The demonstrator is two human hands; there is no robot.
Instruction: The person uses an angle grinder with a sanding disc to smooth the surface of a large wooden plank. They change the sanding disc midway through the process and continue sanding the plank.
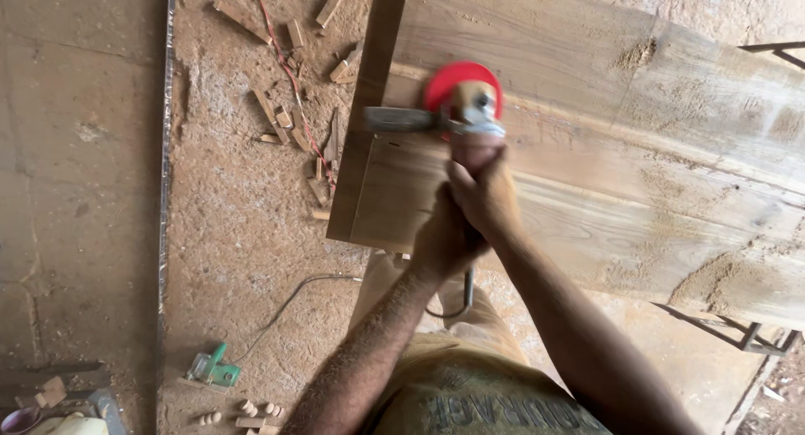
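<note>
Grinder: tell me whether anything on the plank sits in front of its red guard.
Nothing solid shows. Both hands grip the grinder on the plank. Ahead of the red guard lies bare wood, with only sawdust patches farther right.

The two hands (465,213) wrapped together hide the body of the red-guarded power tool (464,108), whose disc is lost against the wide plank (637,142), which runs off the right edge, while the green tool (214,371) on the floor stays too small to identify.
</note>
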